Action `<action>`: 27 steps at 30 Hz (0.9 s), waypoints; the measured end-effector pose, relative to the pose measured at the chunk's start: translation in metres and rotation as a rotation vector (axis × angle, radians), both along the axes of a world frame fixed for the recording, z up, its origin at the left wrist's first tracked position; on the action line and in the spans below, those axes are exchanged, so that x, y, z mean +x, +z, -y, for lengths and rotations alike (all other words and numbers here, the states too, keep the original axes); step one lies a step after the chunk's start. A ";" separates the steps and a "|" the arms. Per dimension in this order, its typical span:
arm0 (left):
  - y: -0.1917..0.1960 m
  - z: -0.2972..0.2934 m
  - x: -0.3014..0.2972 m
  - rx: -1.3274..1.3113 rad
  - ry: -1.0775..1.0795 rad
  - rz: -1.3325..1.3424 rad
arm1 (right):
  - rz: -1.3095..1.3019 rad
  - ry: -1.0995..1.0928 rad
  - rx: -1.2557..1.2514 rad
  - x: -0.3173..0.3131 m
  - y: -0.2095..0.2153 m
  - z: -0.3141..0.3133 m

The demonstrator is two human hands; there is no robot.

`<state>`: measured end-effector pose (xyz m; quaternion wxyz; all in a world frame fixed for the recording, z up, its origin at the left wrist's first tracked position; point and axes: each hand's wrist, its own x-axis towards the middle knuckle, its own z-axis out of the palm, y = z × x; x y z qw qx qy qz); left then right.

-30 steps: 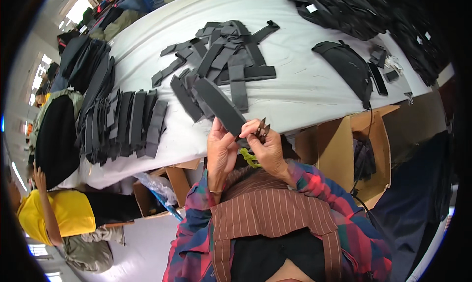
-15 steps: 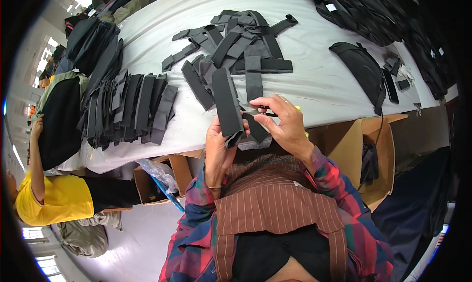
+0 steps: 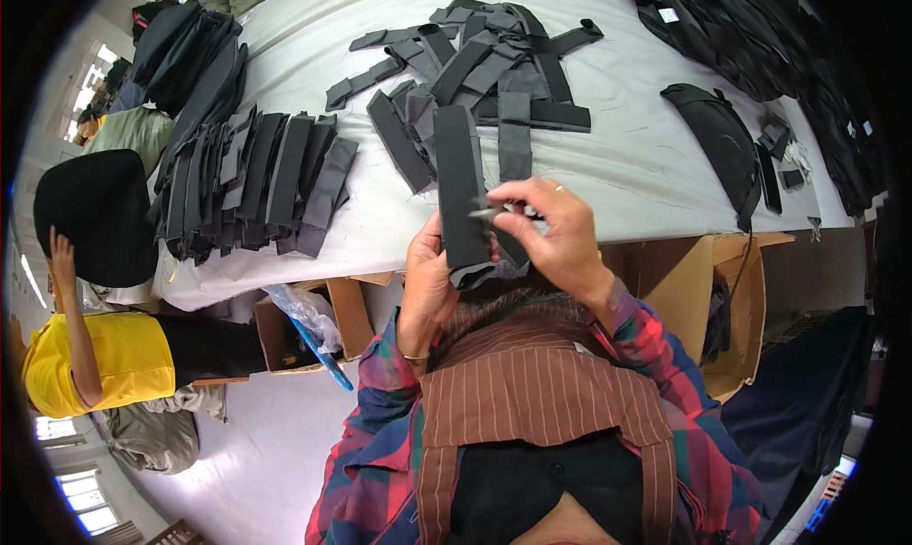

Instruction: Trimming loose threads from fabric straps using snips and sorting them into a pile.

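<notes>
My left hand (image 3: 427,277) is closed around the lower end of a folded dark grey fabric strip (image 3: 460,189), which points up and away from me over the table's near edge. In my right hand (image 3: 560,239) is a small pair of thread snips (image 3: 488,209), their metal blades against the strip's right side. The fingers of that hand hide most of the handles. Past the strip lies a loose heap of similar fabric strips (image 3: 515,113). To the left, more strips stand in a packed row (image 3: 256,179).
The white-covered table (image 3: 627,184) carries a black curved fabric piece (image 3: 708,146) and black garments (image 3: 731,41) at right. Open cardboard boxes (image 3: 670,284) stand below its edge. At left, a person in a yellow shirt (image 3: 104,360) holds a black panel (image 3: 95,217).
The snips have moved onto the strip's right side, and their blades now overlap it. The strip stands more upright. The person at left has raised the black panel, and the whole view has shifted slightly.
</notes>
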<state>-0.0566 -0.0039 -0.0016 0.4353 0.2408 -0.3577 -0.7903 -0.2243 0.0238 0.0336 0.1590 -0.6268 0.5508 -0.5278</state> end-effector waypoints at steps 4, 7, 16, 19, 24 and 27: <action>0.001 -0.004 -0.006 -0.034 0.088 0.054 | -0.205 0.104 -0.025 0.010 -0.005 0.000; -0.006 -0.003 -0.002 -0.067 0.045 0.093 | -0.134 0.098 0.055 0.006 -0.006 -0.002; -0.004 -0.004 -0.009 -0.027 0.193 0.116 | 0.047 0.128 0.037 -0.002 -0.010 -0.005; 0.002 -0.003 -0.009 -0.032 0.240 0.133 | 0.093 0.166 0.029 -0.005 -0.007 -0.007; -0.005 -0.001 -0.004 -0.107 0.195 0.116 | 0.005 0.310 0.048 0.003 0.002 -0.014; -0.004 -0.004 -0.007 -0.148 0.207 0.136 | -0.086 0.331 0.072 0.005 0.001 -0.013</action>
